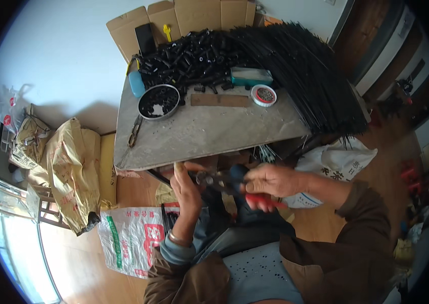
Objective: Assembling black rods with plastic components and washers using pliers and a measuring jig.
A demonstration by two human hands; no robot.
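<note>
In front of the table's near edge, my right hand (270, 183) is closed round the red handles of a pair of pliers (227, 185). The dark head of the tool points left, toward my left hand (186, 188), and is smeared by motion. My left fingers are bent and pressed together beside the jaws; whatever they hold is too small and blurred to name. Small black bits (257, 266) are scattered over the grey cloth on my lap.
On the table (214, 124) lie a heap of black tube pieces (189, 58), long black rods (295, 76), a round pan of black parts (158, 101), a white tub of small metal pieces (264, 95), a brown strip (219, 100) and a teal box (251, 76). Sacks (75, 172) stand left.
</note>
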